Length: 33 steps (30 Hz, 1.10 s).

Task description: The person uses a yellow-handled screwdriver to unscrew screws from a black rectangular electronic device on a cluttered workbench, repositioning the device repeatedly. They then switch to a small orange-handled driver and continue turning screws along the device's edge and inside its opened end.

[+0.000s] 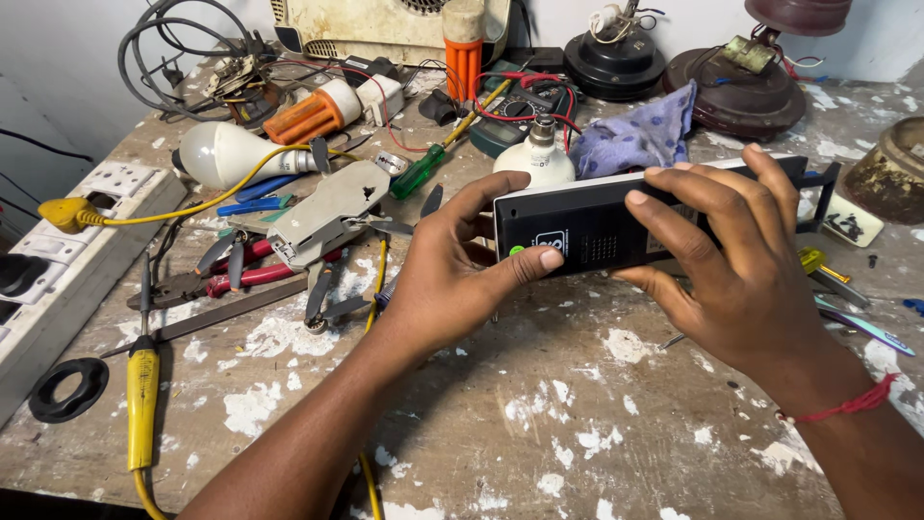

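Your left hand [452,279] and right hand [731,260] both grip the black rectangular device [597,226], holding it above the paint-flecked workbench [539,424]. A white bulb [536,159] sits just beyond it, pliers [241,274] lie to the left

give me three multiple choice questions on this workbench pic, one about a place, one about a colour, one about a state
1. Where does the black rubber ring lie?
A. at the bench's left edge
B. on the blue dotted cloth
C. under the right hand

2. What colour is the thread band on the right wrist?
A. green
B. red
C. white

3. How is the black rectangular device with a white edge held?
A. lying untouched on the bench
B. by the left hand alone
C. by both hands

Answers:
1 A, the ring sits beside the yellow-handled soldering iron at the left.
2 B, it shows red against the wrist.
3 C, the left hand grips its left end and the right hand wraps fingers over its right part.
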Tool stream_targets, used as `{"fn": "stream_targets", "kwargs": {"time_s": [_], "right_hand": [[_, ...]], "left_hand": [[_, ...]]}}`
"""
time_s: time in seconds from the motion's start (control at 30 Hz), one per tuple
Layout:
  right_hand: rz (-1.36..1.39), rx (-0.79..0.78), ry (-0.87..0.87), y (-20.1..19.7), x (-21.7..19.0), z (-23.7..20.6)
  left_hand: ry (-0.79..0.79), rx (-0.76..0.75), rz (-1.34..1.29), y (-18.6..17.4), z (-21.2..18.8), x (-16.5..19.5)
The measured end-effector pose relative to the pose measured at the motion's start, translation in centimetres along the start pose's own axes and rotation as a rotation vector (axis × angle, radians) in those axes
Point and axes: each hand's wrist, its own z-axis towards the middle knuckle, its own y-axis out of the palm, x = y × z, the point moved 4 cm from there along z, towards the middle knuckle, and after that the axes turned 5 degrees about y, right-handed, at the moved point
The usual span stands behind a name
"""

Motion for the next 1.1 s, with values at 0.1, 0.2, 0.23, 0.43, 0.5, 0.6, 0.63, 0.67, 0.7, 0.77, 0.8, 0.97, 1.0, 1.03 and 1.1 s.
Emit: {"fn": "stream_targets", "kwargs": {"time_s": [0.1, 0.2, 0.23, 0.43, 0.5, 0.6, 0.63, 0.67, 0.7, 0.77, 0.8, 0.97, 1.0, 1.03, 1.1], "right_hand": [[0.025, -0.013, 0.032, -0.2, 0.3, 0.2], [-0.016, -0.077, 0.059, 0.0, 0.6, 0.1], [-0.041, -0.108, 0.067, 0.1, 0.7, 0.0], [-0.107, -0.132, 0.092, 0.0, 2.3, -0.2], [-0.115, -0.161, 0.085, -0.2, 2.6, -0.3], [-0.074, -0.219, 0.044, -0.2, 2.4, -0.1], [-0.049, -0.242, 0.025, -0.1, 2.1, 0.0], [-0.013, -0.25, -0.007, 0.1, 1.7, 0.2], [0.022, -0.26, -0.034, 0.3, 1.2, 0.3], [0.071, -0.28, -0.081, 0.1, 0.4, 0.2], [0.096, -0.284, -0.101, 0.0, -0.1, 0.2], [0.197, -0.31, -0.118, -0.2, -2.1, -0.1], [0.207, -0.297, -0.12, -0.1, -2.3, -0.1], [0.217, -0.284, -0.122, -0.2, -2.4, -0.1], [0.195, -0.262, -0.089, -0.2, -2.0, -0.1]], "left_hand": [[-0.03, -0.01, -0.041, 0.4, 0.0, -0.5], [-0.015, -0.022, -0.099, 0.7, -0.1, -1.0], [0.002, -0.027, -0.126, 0.9, -0.1, -1.1], [-0.056, -0.011, -0.215, 0.6, 0.1, -2.4], [-0.052, -0.004, -0.196, 0.5, 0.3, -2.5], [-0.12, -0.123, -0.107, 0.7, 0.3, -2.4], [-0.157, -0.183, -0.066, 0.8, 0.1, -2.4], [-0.209, -0.205, -0.121, 0.8, -0.1, -2.3], [-0.263, -0.232, -0.179, 0.8, -0.4, -2.3], [-0.335, -0.29, -0.254, 1.6, -0.5, -2.2], [-0.357, -0.318, -0.262, 1.6, -0.5, -2.1], [-0.402, -0.508, -0.249, 2.3, -1.2, -2.0], [-0.375, -0.521, -0.259, 2.3, -1.2, -2.0], [-0.348, -0.533, -0.268, 2.4, -1.2, -1.9], [-0.428, -0.46, -0.247, 2.3, -0.9, -2.5]]}}
